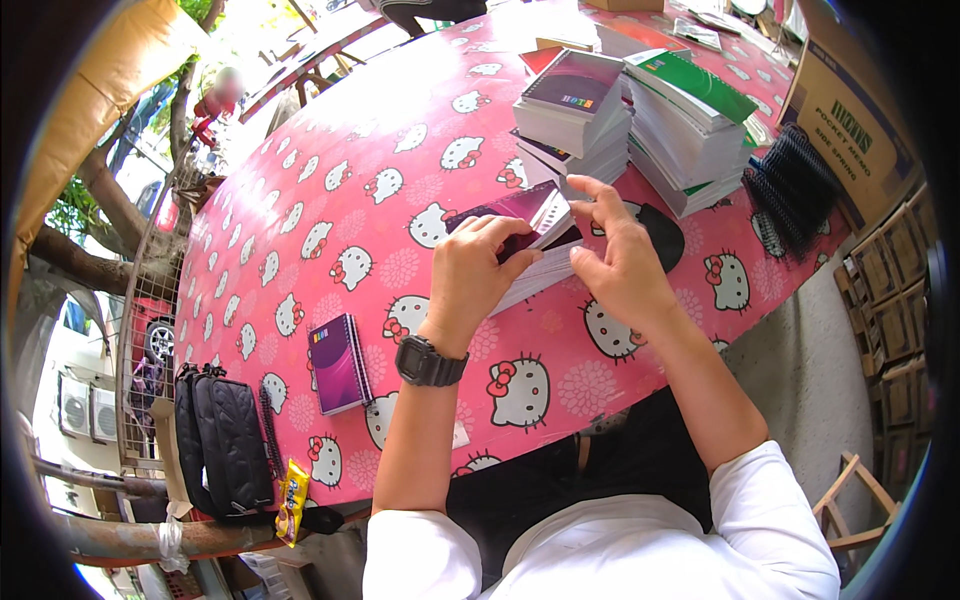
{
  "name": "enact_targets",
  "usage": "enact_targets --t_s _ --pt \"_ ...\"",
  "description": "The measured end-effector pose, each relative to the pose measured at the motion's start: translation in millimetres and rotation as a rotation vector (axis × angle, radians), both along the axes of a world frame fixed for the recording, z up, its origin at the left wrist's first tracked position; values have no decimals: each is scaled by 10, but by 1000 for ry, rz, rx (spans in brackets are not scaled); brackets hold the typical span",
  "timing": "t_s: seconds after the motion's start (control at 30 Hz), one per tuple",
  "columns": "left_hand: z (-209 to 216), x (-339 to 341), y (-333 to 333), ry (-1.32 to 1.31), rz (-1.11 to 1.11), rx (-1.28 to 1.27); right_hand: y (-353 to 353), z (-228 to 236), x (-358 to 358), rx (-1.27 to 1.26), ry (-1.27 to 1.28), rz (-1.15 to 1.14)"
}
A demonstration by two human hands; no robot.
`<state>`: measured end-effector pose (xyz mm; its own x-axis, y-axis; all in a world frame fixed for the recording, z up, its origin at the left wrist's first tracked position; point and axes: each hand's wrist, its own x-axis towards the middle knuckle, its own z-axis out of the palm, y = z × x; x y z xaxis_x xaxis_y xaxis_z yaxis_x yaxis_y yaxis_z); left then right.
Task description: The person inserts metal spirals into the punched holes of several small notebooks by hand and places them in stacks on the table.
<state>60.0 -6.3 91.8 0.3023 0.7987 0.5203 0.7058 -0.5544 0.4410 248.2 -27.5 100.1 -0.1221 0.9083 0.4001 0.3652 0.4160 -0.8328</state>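
Note:
My left hand point(478, 272), below a wrist watch point(431, 361), grips the near edge of a purple-covered notebook block point(548, 217), thumb underneath and fingers on top. A row of punched holes shows along the block's white edge. Under it lies a thicker stack of white pages point(535, 281). My right hand point(618, 255) is at the block's right end, fingers apart and the index finger reaching over the punched edge. Whether that fingertip touches the paper is hard to tell. Beside my right hand a flat black round thing point(662, 238) lies on the table.
Tall notebook stacks, purple-topped point(572, 82) and green-topped point(695, 88), stand at the far right. Black spiral coils point(792, 195) lie by a cardboard carton point(850, 120). Leftward on the pink tablecloth point(340, 225) are a bound purple notebook point(338, 364), a black bag point(228, 440) and a yellow packet point(292, 503).

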Motion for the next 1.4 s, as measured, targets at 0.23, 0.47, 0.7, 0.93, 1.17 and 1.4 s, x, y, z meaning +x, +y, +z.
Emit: enact_targets --t_s 0.23,0.47,0.7,0.93,1.17,1.4 --pt "-32 53 -16 -102 126 148 112 -316 -34 -234 666 176" --pt "138 28 -536 30 178 641 33 -143 116 -309 618 368" --pt "-152 -38 -1231 -142 266 221 -460 -281 87 -313 663 437" --pt "-748 102 -1420 -1281 128 -416 -719 -781 -124 -309 740 355" --pt "-633 437 -1348 -395 599 182 -625 -698 -222 -255 516 113" --pt "-485 330 -1214 20 287 194 -360 -670 248 -99 446 99"
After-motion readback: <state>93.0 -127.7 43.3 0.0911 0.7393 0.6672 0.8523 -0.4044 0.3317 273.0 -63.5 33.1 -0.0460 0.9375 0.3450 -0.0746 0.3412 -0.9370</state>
